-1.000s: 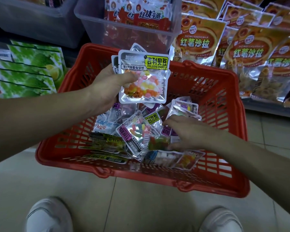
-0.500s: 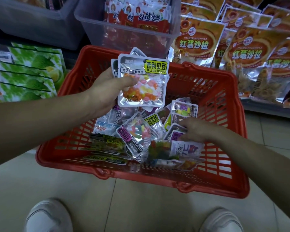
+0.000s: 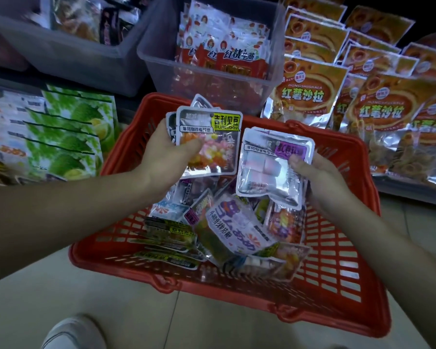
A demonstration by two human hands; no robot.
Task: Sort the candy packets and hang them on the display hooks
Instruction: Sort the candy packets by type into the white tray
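We're mid-sort, looks like.
Left hand (image 3: 161, 157) grips a packet stack (image 3: 209, 137), right hand (image 3: 317, 177) pinches a purple packet (image 3: 269, 167); next we need its matching pile.

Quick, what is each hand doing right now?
Left hand: holds a stack of packets, yellow-labelled one in front.
Right hand: pinches a purple-labelled packet.

There is one red slotted plastic basket (image 3: 262, 295). Two bare hands show. The left hand (image 3: 161, 157) holds at least three clear candy packets (image 3: 207, 144) in a stack, and the right hand (image 3: 320, 177) holds one purple-labelled silver packet (image 3: 269, 177). Roughly a dozen loose packets (image 3: 237, 227) overlap too much for an exact count. Behind are two translucent plastic bins (image 3: 161, 61), at least eight orange foil bags (image 3: 307, 96) and about four green durian-print bags (image 3: 68, 137). One white shoe (image 3: 71, 333) shows.
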